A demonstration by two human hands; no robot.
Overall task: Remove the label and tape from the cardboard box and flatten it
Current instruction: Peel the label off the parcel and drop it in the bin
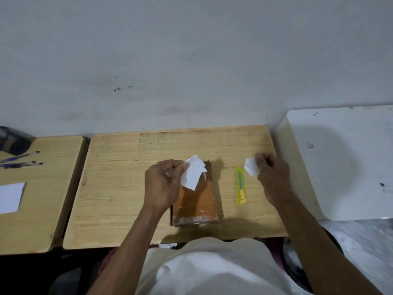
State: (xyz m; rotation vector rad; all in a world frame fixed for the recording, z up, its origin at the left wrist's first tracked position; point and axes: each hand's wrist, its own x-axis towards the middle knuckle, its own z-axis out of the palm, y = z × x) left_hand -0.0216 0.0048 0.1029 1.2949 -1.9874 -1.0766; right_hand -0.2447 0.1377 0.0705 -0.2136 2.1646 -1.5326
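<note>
I am looking down at a wooden table point(131, 188) by a grey wall point(191, 50). The cardboard box point(194, 203) is lying near the front edge of the table, about in the middle. Shiny tape point(198, 211) is covering its brown top. My left hand point(163, 184) is hanging over the back left part of the box, and its thumb and fingers are pinching a white piece of label point(193, 173). My right hand point(272, 175) is staying up near the right edge of the table, well apart from the box. Its fingers are pressed together on a smaller white scrap point(251, 167). A yellow-green cutter knife point(240, 186) is lying flat on the table between the box and my right hand, pointing from front to back. On another wooden table point(42, 209) to the left, purple pens point(21, 160) and a white paper point(10, 196) are lying. A white table point(340, 167) is standing to the right
</note>
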